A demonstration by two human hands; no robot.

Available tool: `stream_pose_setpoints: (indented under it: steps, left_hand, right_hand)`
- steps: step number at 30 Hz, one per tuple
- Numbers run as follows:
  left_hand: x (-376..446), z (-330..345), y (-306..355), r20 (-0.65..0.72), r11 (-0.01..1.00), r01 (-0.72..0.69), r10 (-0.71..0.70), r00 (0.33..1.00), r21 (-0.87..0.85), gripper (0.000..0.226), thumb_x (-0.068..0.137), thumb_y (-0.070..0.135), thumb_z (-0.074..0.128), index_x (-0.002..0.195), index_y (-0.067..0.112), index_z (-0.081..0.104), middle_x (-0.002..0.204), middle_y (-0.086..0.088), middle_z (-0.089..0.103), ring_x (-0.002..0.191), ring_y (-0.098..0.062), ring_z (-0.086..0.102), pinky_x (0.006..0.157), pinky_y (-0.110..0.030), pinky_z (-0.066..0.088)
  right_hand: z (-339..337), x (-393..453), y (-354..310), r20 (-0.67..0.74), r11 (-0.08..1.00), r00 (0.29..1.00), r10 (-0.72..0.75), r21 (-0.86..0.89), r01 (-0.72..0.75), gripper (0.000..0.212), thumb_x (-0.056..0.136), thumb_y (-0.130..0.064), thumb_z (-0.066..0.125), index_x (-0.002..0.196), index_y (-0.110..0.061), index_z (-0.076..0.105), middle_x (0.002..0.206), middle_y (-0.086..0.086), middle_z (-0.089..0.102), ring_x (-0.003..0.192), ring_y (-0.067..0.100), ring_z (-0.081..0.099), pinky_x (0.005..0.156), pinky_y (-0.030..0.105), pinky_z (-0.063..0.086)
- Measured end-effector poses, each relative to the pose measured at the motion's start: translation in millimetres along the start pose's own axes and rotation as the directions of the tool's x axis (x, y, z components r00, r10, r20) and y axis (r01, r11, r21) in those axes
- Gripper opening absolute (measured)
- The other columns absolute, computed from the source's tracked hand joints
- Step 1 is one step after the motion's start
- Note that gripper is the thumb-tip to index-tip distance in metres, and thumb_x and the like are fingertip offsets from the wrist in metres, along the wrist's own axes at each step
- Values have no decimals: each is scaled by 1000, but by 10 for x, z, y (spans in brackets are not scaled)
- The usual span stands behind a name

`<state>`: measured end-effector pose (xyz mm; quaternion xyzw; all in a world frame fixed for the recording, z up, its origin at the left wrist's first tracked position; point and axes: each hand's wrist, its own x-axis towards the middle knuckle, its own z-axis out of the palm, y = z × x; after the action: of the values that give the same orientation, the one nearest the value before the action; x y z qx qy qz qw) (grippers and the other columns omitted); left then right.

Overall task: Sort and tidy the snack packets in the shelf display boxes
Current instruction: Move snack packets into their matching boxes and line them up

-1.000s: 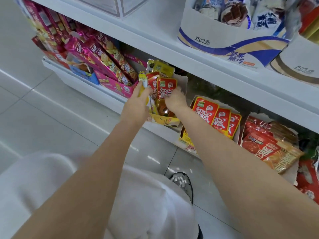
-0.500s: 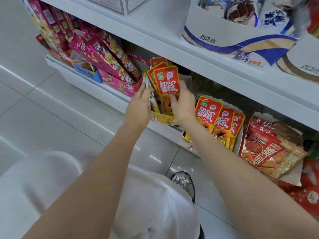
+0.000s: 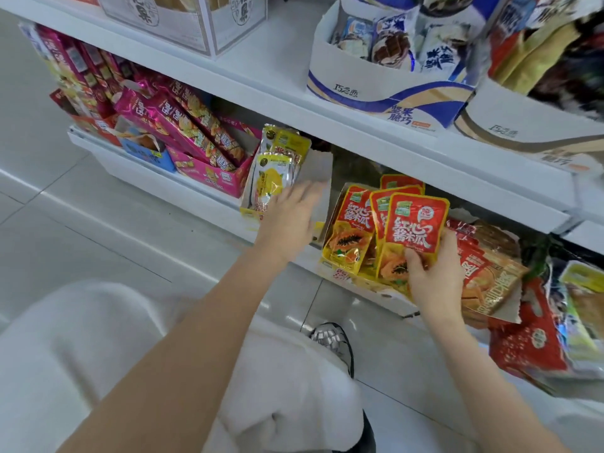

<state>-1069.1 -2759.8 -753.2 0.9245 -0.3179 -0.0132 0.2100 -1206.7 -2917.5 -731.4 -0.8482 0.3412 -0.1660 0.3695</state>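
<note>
My right hand (image 3: 433, 273) grips a red papaya snack packet (image 3: 413, 223) by its lower edge, holding it upright at the front of a yellow display box (image 3: 340, 273) that has more of the same red packets (image 3: 351, 220) standing in it. My left hand (image 3: 289, 217) reaches with straight fingers into the neighbouring yellow display box (image 3: 250, 212), touching its grey inner flap (image 3: 318, 168). Yellow packets (image 3: 273, 178) lean at that box's left side.
Pink boxes of long snack bars (image 3: 183, 135) fill the shelf's left part. Red and brown packets (image 3: 490, 273) lie right of the papaya box. The white shelf above (image 3: 261, 60) carries blue-and-white boxes (image 3: 376, 89). My white-clad knee and a shoe (image 3: 333, 341) are on the floor tiles.
My right hand has carried the red packets out of the left box and over to the right box. My left hand stayed at the left box, where only yellow packets now show.
</note>
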Motion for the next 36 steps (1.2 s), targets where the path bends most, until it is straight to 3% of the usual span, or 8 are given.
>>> stream_pose_setpoints:
  steps: [5,8,10,12,14,24,31,36]
  left_hand:
    - [-42,142,307,311,984,-173,176,934,-37,56,95,25,43,146,21,22,155,0,16,140,-21,16,112,-37,24]
    - [-72,197,349,513,975,-216,157,844,58,68,92,47,43,148,23,13,157,-1,3,143,-22,2,115,-40,11]
    - [-115,218,328,559,958,-263,157,814,115,73,89,51,47,148,25,11,157,-2,-1,143,-23,-2,116,-41,8]
    - [-150,243,310,530,950,-277,164,832,142,71,90,40,51,148,26,12,157,-3,1,143,-24,0,116,-41,10]
    - [-158,283,308,479,953,-262,160,863,153,67,92,30,52,147,26,14,156,-6,7,142,-25,4,115,-39,13]
    - [-127,368,321,398,964,-220,146,906,148,59,94,26,49,146,21,22,154,-8,20,141,-23,10,116,-38,19]
    - [-110,434,306,327,976,-179,130,936,126,57,94,29,48,145,16,25,152,-9,26,141,-21,12,114,-35,22]
    - [-43,491,341,304,966,-197,139,942,168,55,95,29,45,145,15,25,152,-12,25,141,-23,12,115,-37,22]
  right_hand:
    - [27,244,163,140,970,965,221,73,-232,69,90,-14,56,145,-13,14,137,12,45,125,29,46,100,40,39]
    - [49,256,204,235,975,961,143,-202,-96,70,93,-24,51,148,-16,7,146,17,24,128,35,38,104,41,35]
    - [57,227,216,272,872,962,33,-478,105,65,94,-36,47,147,-21,13,151,17,9,134,38,24,109,45,27]
    - [57,247,253,372,720,921,-112,-609,333,62,92,-44,44,146,-28,17,155,11,-3,140,38,7,112,52,15]
    - [66,342,297,523,662,846,-106,-598,452,61,93,-48,38,146,-34,11,157,5,-8,143,31,-5,114,53,3]
    - [385,720,243,563,686,821,92,-634,357,65,94,-54,28,147,-31,-2,157,8,-6,144,32,-4,116,47,1]
    - [184,478,316,478,706,855,-202,-534,466,63,93,-48,38,146,-25,16,156,7,7,144,28,3,116,43,6]
    - [16,493,372,512,751,846,-146,-499,431,54,92,-25,53,142,-27,32,151,10,19,135,35,26,111,45,28]
